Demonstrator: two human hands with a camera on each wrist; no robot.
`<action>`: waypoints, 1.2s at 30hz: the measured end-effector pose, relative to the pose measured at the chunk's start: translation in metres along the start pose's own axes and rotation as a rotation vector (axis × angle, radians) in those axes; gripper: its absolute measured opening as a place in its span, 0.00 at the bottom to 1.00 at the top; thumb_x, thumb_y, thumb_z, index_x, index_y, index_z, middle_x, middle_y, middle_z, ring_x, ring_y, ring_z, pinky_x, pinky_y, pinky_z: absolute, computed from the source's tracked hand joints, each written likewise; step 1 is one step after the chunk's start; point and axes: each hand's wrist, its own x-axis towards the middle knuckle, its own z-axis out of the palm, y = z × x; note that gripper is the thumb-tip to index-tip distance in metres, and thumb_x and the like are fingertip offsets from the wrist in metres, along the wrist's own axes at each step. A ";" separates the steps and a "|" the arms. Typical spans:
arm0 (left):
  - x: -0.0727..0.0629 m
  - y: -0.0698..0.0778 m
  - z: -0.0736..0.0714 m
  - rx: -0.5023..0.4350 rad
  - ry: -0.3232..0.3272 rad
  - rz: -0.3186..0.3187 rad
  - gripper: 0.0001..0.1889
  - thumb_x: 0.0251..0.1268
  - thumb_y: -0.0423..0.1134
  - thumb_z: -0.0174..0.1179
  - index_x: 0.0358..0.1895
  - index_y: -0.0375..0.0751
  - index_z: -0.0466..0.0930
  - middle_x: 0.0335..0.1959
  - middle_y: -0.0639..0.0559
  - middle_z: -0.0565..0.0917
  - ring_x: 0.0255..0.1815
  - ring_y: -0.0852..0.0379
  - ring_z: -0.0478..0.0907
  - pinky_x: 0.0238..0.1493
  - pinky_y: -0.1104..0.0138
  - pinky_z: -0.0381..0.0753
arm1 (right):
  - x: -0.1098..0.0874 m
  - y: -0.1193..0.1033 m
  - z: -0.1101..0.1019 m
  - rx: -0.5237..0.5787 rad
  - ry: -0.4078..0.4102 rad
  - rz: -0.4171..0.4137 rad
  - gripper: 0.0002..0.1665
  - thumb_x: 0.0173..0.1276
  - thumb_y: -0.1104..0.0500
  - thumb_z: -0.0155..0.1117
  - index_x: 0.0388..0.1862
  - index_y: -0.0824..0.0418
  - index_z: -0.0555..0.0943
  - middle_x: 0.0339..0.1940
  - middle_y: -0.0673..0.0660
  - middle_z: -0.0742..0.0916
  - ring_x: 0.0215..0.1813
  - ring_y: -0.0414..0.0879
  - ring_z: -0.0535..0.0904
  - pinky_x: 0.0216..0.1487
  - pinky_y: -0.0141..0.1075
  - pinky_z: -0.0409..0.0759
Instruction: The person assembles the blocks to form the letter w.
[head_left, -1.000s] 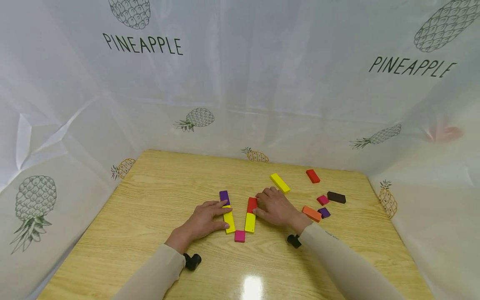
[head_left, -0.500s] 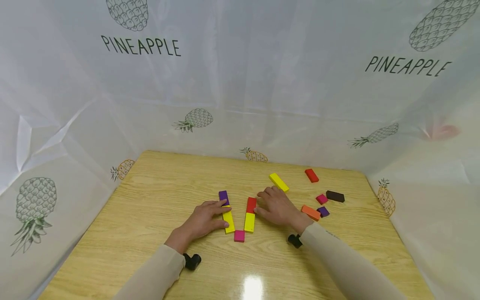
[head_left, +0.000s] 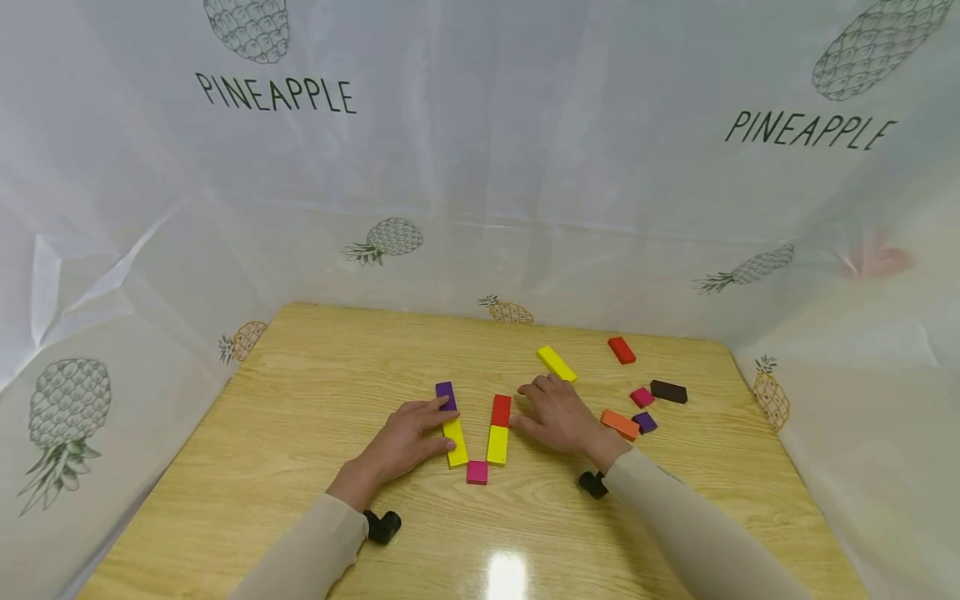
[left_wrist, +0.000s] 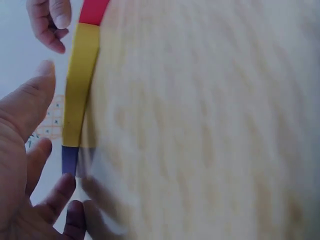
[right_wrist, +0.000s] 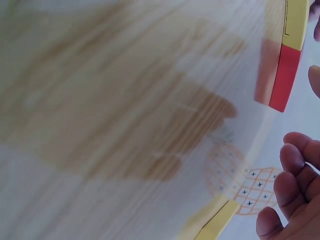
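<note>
In the head view, two rows of flat blocks form a narrow V. The left row joins a purple block (head_left: pixel 446 393) to a yellow block (head_left: pixel 456 450), and my left hand (head_left: pixel 408 440) rests its spread, relaxed fingers on it. In the left wrist view, a fingertip lies right at the purple block (left_wrist: pixel 69 159). A red block (head_left: pixel 501 409) and a shorter yellow block (head_left: pixel 497 447) make up the right row. My right hand (head_left: pixel 558 414) lies just right of the red block, fingers loosely bent, holding nothing. At the near end sits a pink square (head_left: pixel 477 473).
Behind the right hand lies a long yellow block (head_left: pixel 557 364). Farther right are a red block (head_left: pixel 622 350), a black block (head_left: pixel 669 392), an orange block (head_left: pixel 620 424), a pink square (head_left: pixel 642 397) and a purple one (head_left: pixel 645 422). A pineapple-print sheet (head_left: pixel 450 150) surrounds the wooden table (head_left: pixel 322 358).
My right hand has drawn slightly right, its thumb and fingertips leaving the red block's side. The left hand stays on its row, and the blocks keep their arrangement.
</note>
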 end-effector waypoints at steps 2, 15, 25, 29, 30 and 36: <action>0.002 0.001 0.000 0.020 0.015 -0.014 0.27 0.73 0.53 0.67 0.73 0.56 0.80 0.81 0.54 0.70 0.81 0.43 0.64 0.79 0.42 0.64 | -0.003 0.001 -0.001 -0.006 0.007 0.011 0.31 0.75 0.40 0.67 0.64 0.62 0.81 0.53 0.58 0.84 0.54 0.54 0.76 0.58 0.54 0.76; 0.027 0.038 0.002 0.132 -0.004 0.121 0.26 0.72 0.53 0.69 0.70 0.56 0.82 0.77 0.53 0.76 0.78 0.41 0.66 0.78 0.41 0.61 | -0.034 0.023 -0.017 -0.018 0.025 0.098 0.30 0.74 0.42 0.68 0.63 0.62 0.82 0.54 0.58 0.84 0.54 0.54 0.75 0.58 0.55 0.75; 0.046 0.054 0.015 0.218 -0.170 0.213 0.27 0.71 0.54 0.68 0.72 0.56 0.81 0.79 0.52 0.73 0.72 0.43 0.69 0.70 0.42 0.68 | -0.061 0.037 -0.027 -0.032 0.040 0.147 0.31 0.75 0.41 0.67 0.63 0.62 0.83 0.51 0.55 0.85 0.54 0.54 0.76 0.57 0.54 0.77; 0.048 0.053 0.020 0.246 -0.186 0.227 0.29 0.70 0.56 0.69 0.72 0.57 0.81 0.79 0.53 0.73 0.72 0.44 0.69 0.66 0.43 0.67 | -0.071 0.045 -0.028 -0.037 0.073 0.137 0.30 0.74 0.42 0.69 0.61 0.64 0.83 0.49 0.56 0.85 0.52 0.54 0.77 0.56 0.51 0.78; 0.049 0.052 0.020 0.248 -0.188 0.228 0.29 0.70 0.57 0.69 0.72 0.57 0.81 0.79 0.53 0.73 0.72 0.45 0.69 0.66 0.44 0.66 | -0.073 0.047 -0.028 -0.035 0.077 0.138 0.30 0.74 0.43 0.69 0.61 0.64 0.83 0.49 0.56 0.85 0.51 0.54 0.76 0.56 0.51 0.78; 0.050 0.053 0.022 0.252 -0.202 0.232 0.30 0.69 0.57 0.69 0.72 0.58 0.81 0.79 0.54 0.73 0.74 0.45 0.68 0.64 0.46 0.65 | -0.088 0.060 -0.033 -0.033 0.088 0.171 0.29 0.73 0.44 0.70 0.62 0.65 0.83 0.48 0.57 0.85 0.51 0.55 0.78 0.57 0.57 0.78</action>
